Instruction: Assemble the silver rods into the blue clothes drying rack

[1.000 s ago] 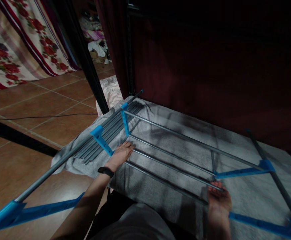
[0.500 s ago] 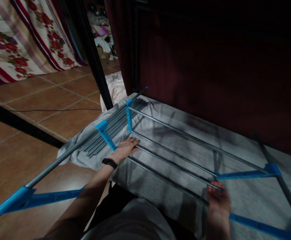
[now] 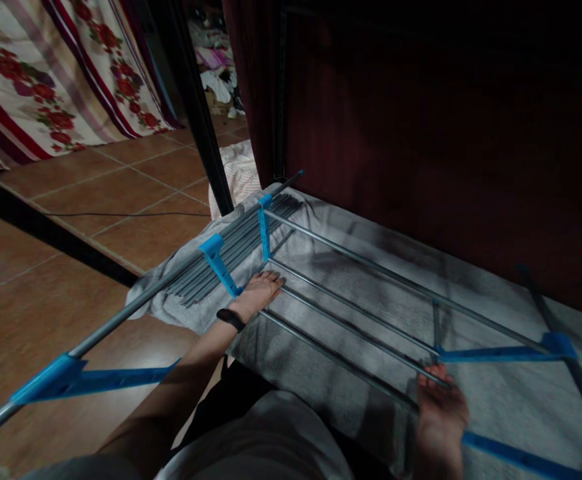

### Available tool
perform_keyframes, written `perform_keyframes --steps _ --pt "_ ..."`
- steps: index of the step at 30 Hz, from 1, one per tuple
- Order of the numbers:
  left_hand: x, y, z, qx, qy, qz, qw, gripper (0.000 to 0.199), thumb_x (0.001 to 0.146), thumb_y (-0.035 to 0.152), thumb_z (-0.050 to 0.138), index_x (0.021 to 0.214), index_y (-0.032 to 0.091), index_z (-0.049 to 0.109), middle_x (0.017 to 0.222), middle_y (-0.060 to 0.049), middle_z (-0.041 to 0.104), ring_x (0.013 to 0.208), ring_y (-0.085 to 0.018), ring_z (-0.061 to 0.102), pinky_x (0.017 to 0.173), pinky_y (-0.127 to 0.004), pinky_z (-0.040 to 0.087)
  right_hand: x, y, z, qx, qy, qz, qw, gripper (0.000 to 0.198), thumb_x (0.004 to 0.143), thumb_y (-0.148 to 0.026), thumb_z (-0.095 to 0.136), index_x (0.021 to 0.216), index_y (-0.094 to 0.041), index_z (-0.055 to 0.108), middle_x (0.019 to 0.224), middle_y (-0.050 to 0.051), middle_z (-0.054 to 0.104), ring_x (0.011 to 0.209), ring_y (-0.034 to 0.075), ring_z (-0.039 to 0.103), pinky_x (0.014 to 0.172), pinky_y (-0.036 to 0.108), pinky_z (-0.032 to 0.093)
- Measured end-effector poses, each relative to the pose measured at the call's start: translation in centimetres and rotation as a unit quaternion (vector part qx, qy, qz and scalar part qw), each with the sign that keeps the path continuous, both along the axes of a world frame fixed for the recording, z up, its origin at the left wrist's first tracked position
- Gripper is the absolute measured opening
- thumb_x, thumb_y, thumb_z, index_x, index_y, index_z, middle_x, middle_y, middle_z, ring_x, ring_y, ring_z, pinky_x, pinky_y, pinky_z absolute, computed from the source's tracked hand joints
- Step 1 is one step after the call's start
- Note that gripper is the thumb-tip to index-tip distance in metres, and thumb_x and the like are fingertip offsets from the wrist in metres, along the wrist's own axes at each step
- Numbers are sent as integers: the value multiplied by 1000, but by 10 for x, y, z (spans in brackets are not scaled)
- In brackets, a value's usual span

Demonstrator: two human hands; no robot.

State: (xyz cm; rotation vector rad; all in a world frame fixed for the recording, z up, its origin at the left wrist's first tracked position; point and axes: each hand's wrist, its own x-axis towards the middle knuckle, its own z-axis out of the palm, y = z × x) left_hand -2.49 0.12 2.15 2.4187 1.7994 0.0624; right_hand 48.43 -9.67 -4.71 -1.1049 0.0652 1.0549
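Observation:
A half-built rack of grey metal rods and blue plastic connectors lies on a grey cloth (image 3: 381, 293) on the floor. My left hand (image 3: 261, 291), with a black wristband, rests its fingers on the left end of one grey rod (image 3: 361, 335), beside a blue connector (image 3: 223, 267). My right hand (image 3: 439, 405) grips the same rod's right end, just below a blue crossbar (image 3: 495, 352). A bundle of spare grey rods (image 3: 231, 257) lies beyond my left hand, under a long grey pole (image 3: 135, 303).
Brown floor tiles (image 3: 95, 200) with a thin black cable (image 3: 121, 215) spread to the left. A floral cloth (image 3: 45, 80) hangs at the back left. A black post (image 3: 195, 113) and a dark red wall (image 3: 421, 133) stand close behind the rack.
The view has drifted, so the rack sits a little more to the right in the picture. Both hands stay on the rod's ends.

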Motion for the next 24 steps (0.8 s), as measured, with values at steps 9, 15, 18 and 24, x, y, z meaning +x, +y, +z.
perform_keyframes --steps 9,15,18,24 --pt "6 0 1 8 9 4 1000 32 96 20 47 122 21 66 120 -15 65 117 -29 58 101 -48 45 -10 -3 -3 -10 25 -39 999 8 81 -18 62 85 -18 68 71 -3 69 62 11 68 58 23 59" --pt "7 6 -8 14 8 10 1000 36 94 12 45 121 23 67 117 -14 67 115 -29 60 99 -48 47 -12 -8 -2 12 2 -22 1000 12 74 -24 75 80 -20 66 69 -4 68 60 11 66 57 23 58" --pt "7 8 -9 17 2 14 1000 36 94 12 44 119 23 68 116 -13 68 113 -28 61 100 -48 47 -14 -7 0 -9 2 -36 999 12 75 -26 73 81 -19 65 69 -5 67 57 9 65 57 22 56" --pt "3 7 -3 25 -7 0 1000 36 92 14 48 122 22 67 120 -13 68 115 -27 62 101 -45 48 -19 -1 8 -27 67 -78 994 11 75 -24 62 84 -19 64 68 -2 70 57 14 67 55 27 56"
